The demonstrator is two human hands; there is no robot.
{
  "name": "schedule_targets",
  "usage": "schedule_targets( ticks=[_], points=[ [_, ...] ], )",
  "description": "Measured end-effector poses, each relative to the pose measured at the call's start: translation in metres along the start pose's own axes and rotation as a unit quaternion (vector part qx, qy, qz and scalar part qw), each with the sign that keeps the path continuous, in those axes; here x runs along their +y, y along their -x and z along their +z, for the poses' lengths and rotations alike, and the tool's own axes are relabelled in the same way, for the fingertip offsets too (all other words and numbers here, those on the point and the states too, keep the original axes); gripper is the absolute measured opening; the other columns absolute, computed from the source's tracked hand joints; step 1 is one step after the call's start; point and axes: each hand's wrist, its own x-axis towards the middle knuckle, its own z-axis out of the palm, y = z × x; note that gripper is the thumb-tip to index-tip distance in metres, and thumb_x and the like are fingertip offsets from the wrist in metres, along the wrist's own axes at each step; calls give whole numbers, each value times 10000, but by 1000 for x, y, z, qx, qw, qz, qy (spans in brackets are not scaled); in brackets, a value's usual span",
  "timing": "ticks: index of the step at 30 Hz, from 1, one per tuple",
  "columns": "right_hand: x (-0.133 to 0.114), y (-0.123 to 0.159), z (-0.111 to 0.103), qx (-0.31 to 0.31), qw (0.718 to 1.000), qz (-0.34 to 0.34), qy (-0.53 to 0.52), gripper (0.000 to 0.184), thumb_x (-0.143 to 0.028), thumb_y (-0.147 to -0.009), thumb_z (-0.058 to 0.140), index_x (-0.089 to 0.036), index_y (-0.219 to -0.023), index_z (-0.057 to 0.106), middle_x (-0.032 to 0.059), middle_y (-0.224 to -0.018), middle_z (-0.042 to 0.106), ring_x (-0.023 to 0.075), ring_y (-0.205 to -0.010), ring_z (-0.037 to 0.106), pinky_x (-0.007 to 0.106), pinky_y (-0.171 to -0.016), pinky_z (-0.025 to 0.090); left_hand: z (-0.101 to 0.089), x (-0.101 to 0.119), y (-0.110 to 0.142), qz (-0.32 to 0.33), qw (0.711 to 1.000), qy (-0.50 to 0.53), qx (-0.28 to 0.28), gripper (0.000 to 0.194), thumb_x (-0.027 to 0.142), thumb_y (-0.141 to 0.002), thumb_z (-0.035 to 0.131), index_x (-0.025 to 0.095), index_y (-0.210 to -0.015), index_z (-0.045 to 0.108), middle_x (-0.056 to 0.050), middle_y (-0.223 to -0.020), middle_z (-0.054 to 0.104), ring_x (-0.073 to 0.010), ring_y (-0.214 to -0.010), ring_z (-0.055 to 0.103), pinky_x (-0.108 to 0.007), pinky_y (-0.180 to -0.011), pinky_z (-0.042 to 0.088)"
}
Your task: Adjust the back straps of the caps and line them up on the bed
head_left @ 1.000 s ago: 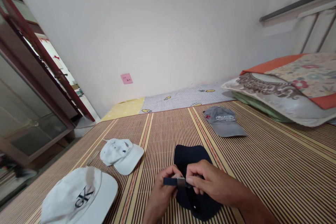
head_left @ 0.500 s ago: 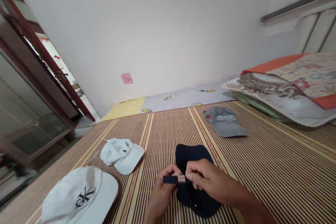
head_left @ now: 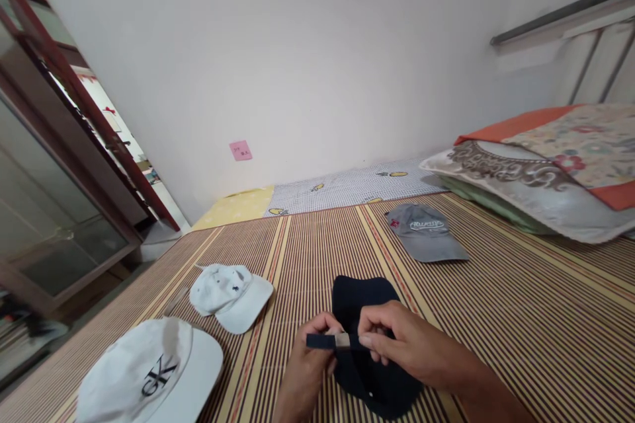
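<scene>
A dark navy cap lies on the striped mat with its inside turned up toward me. Its back strap runs across between my hands, through a metal buckle. My left hand is closed on the strap near the buckle, a loose strap end sticking out to the left. Pinched fingers of my right hand grip the strap just right of the buckle. Part of the cap is hidden behind my hands.
Two white caps, a smaller one and a larger one with black letters, lie to the left. A grey cap rests farther back. Pillows are stacked at right. Behind the mat stands a white wall.
My right hand has shifted slightly right along the strap, away from the buckle. My left hand stays almost in place, still on the strap.
</scene>
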Motion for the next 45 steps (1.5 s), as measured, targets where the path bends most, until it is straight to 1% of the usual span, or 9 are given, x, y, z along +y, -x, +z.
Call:
schedule_targets(
  ticks=[7,10,13,15,20,23,30,41,45],
  points=[
    [-3,-1,4,0,1000,7,-1,150,-210,-923,605,-187,-780,646,0,-710,707,150,-684,640,264,-655,445,-1,-2,-1,2,1000,-1,-12,464,591,-834,784,177,-743,596,78,-615,407,-72,-534,291,-240,-497,203],
    [1,-2,2,-9,1000,0,-27,226,-302,-980,576,-178,-826,685,25,-758,728,167,-701,657,287,-671,477,-3,-4,-2,1,1000,-3,-17,463,590,-829,788,180,-740,592,81,-604,401,-71,-521,288,-241,-491,201],
    [7,0,-7,8,999,-18,-45,404,-457,-1065,462,-180,-1016,753,67,-919,777,210,-862,711,348,-815,520,-4,-5,-1,-10,1000,-6,-10,469,599,-836,777,184,-742,580,81,-617,391,-73,-533,290,-246,-504,209],
    [11,3,-16,21,999,-22,-43,451,-493,-1074,438,-180,-1091,762,82,-977,793,226,-936,723,376,-889,516,-5,-3,-1,-20,1000,-7,-8,471,604,-847,764,184,-746,576,79,-631,385,-76,-547,287,-252,-513,209],
    [18,10,-29,-9,1000,10,16,181,-300,-894,674,-181,-939,803,40,-860,762,191,-811,662,301,-729,465,-3,1,1,-25,999,-15,-16,437,561,-881,746,187,-748,561,76,-633,376,-86,-566,282,-265,-531,205],
    [18,8,-26,-24,1000,11,1,137,-241,-831,690,-180,-888,798,14,-791,738,162,-745,622,275,-678,422,-2,2,1,-27,999,-16,-18,429,553,-872,755,190,-749,562,77,-633,369,-88,-566,279,-264,-533,203],
    [16,1,-12,-32,999,-3,-13,89,-185,-829,654,-178,-810,741,-4,-722,735,149,-696,635,264,-655,416,-4,0,-1,-24,998,-36,-34,439,574,-887,724,183,-755,576,68,-640,390,-89,-572,300,-258,-526,212],
    [10,1,-9,-26,1000,12,-8,73,-180,-830,640,-181,-799,706,0,-709,723,155,-689,639,264,-642,410,-2,-4,-2,-30,999,-20,-31,447,573,-876,744,182,-745,572,83,-609,387,-66,-520,264,-245,-488,176],
    [12,2,-13,-25,1000,15,-4,80,-178,-845,631,-187,-809,702,-2,-725,731,149,-688,627,261,-635,399,-6,-4,-3,-29,999,-16,-39,399,546,-881,747,168,-808,640,71,-587,453,-65,-494,346,-232,-497,237]
  ],
)
